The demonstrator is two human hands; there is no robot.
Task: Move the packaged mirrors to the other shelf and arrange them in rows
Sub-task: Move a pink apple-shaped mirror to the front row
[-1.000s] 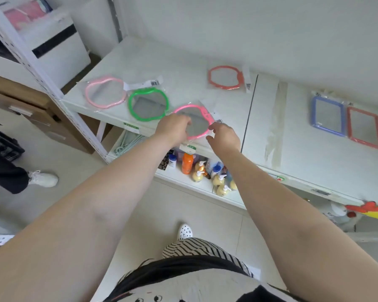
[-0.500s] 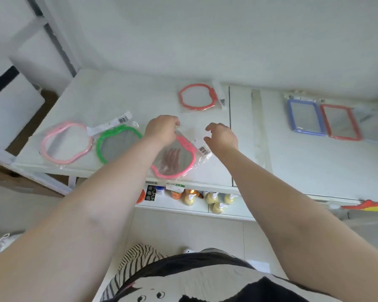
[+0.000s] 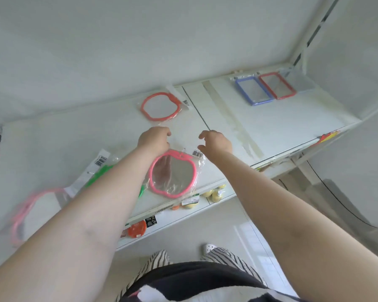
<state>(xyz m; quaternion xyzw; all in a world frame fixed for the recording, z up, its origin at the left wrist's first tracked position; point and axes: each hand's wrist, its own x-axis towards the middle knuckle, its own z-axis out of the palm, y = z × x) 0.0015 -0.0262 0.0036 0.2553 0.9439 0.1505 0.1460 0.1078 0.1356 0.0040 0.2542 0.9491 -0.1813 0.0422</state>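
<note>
Placing step: pink apple-shaped packaged mirror [image 3: 172,173] lies flat near the left shelf's [image 3: 52,138] front edge, beside the green mirror [image 3: 96,174]; left hand [image 3: 154,138] and right hand [image 3: 215,141] hover apart, loosely curled, empty; next, likely fetch the orange mirror [image 3: 160,105].
</note>
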